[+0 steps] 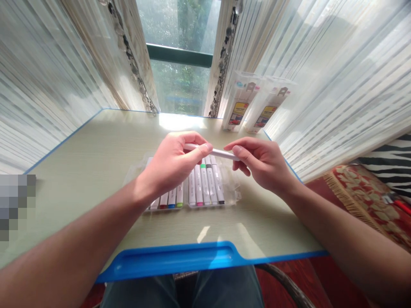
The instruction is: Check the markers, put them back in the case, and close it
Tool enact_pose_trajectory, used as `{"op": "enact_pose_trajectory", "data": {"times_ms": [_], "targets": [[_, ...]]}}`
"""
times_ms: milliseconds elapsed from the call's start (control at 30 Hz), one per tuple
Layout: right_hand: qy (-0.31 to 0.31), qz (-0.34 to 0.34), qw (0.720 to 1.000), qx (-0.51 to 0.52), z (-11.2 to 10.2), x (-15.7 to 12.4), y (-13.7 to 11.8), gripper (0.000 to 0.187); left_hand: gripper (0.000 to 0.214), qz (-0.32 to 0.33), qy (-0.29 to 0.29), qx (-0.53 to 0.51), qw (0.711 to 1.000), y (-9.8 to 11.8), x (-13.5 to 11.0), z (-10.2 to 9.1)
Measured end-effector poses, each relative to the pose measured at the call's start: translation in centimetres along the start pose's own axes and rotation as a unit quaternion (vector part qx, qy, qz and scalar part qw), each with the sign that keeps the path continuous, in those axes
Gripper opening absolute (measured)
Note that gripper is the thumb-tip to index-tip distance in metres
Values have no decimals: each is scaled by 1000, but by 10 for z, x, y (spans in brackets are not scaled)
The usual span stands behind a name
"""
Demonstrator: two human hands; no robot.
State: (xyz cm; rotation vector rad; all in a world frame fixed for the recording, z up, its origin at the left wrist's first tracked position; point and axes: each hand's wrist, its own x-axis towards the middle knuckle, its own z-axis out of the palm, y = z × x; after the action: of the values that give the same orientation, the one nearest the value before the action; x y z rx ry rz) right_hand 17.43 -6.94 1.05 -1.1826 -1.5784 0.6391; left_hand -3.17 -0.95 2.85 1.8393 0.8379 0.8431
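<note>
A white marker (pixel 221 153) is held nearly level above the table by both hands. My left hand (pixel 180 156) closes its thumb and fingers around one end. At the other end, my right hand (pixel 258 162) pinches the marker between thumb and fingers. Below them lies an open clear plastic case (pixel 233 194) in two halves. Several white markers (pixel 207 188) lie side by side in its right half, with green, black and pink among their colours. More markers (pixel 171 201) fill the left half, partly hidden by my left hand and forearm.
Two clear marker boxes (pixel 236 107) with yellow labels stand upright at the table's back right. The table (pixel 80 149) has a blue edge and a blue tray (pixel 173 259) at the front. White curtains (pixel 321 85) and a window (pixel 181 81) are behind. A pixelated patch covers the left edge.
</note>
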Motion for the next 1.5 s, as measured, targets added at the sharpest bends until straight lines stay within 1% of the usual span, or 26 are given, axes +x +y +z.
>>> {"op": "enact_pose_trajectory", "data": {"times_ms": [333,500,733,833,967,1100,1200,1400,1500], "targets": [[-15,11,1000,-11,1,-2,-5,16,17,2,5,9,1000,1,0,0],[-4,1,1000,-9,0,-2,-4,16,18,9,3,16,1000,0,1,0],[-11,5,1000,-18,0,-2,-5,17,19,4,0,20,1000,0,1,0],[-7,1,1000,-24,0,-3,-5,17,20,15,-1,31,999,0,0,0],[-20,1,999,-30,0,-4,-5,17,20,14,2,37,999,0,0,1],[-26,7,999,-39,0,-4,-6,17,20,-3,-9,25,1000,1,0,1],[-19,3,999,-47,-1,-4,-8,18,19,6,-16,25,1000,1,-1,2],[-43,5,997,-66,0,-4,-10,18,21,7,-19,39,999,-1,-2,3],[-39,7,997,-66,0,-4,-11,18,21,8,-23,33,999,-1,-3,4]]}}
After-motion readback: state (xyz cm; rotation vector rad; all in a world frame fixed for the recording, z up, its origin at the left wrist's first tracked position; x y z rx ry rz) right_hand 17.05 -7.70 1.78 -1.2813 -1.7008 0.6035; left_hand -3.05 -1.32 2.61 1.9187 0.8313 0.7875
